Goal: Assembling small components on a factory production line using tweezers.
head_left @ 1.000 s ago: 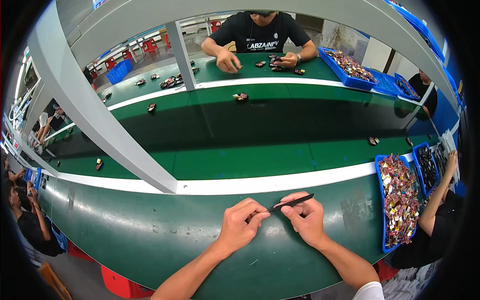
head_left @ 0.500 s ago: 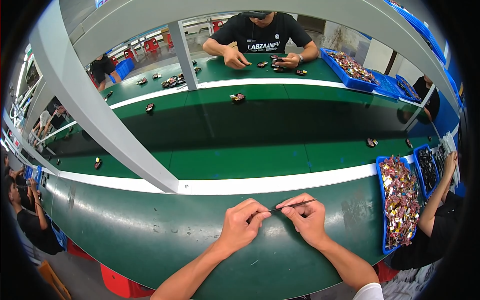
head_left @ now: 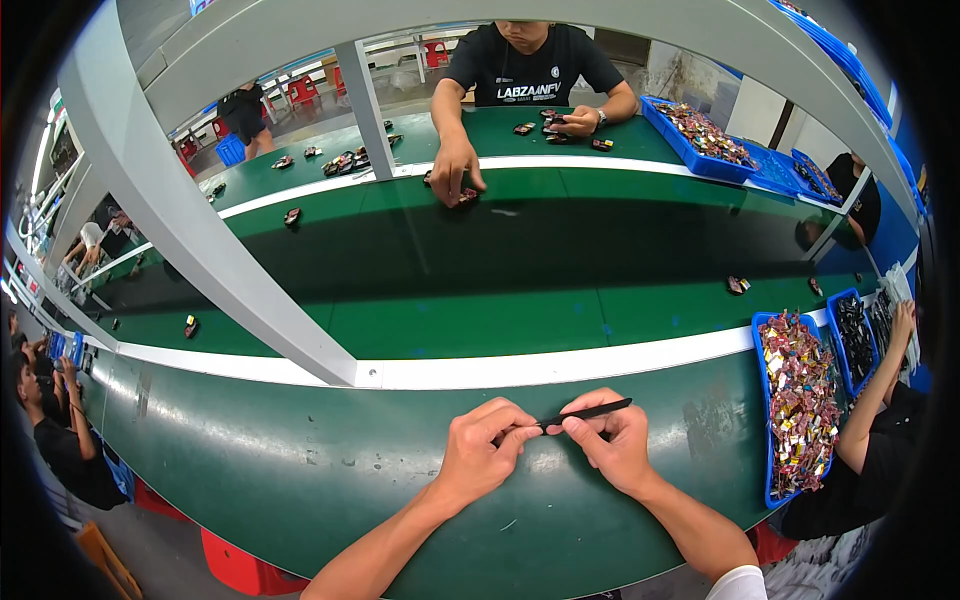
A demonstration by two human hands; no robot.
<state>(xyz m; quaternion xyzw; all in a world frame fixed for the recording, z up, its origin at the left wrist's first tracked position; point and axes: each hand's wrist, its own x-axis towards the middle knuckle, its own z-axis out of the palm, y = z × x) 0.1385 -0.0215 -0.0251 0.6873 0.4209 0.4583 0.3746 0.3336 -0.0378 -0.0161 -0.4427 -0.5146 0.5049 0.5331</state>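
Observation:
Above the green worktop [head_left: 320, 430], both of my hands are closed on one thin black strip [head_left: 606, 408]. My left hand [head_left: 488, 445] pinches its left end between thumb and fingers. My right hand [head_left: 613, 447] grips it further along, and the flat, slightly pointed end sticks out to the right past the fingers. My fingers cover the middle and left end, so I cannot make out whether anything small is there. To the right of my hands stands a blue tray [head_left: 768, 440] heaped with small parts and coloured wires.
Beyond a white rail [head_left: 480, 372] runs a green conveyor belt [head_left: 460, 325] with scattered small dark assemblies [head_left: 738, 286]. A slanted white post [head_left: 215, 220] rises at left. A co-worker's hand [head_left: 456, 170] reaches onto the belt. Another tray [head_left: 851, 335] holds black parts.
The black strip has turned in my fingers, showing its broader face. Pieces on the belt have shifted slightly left. The co-worker opposite has reached forward to the belt.

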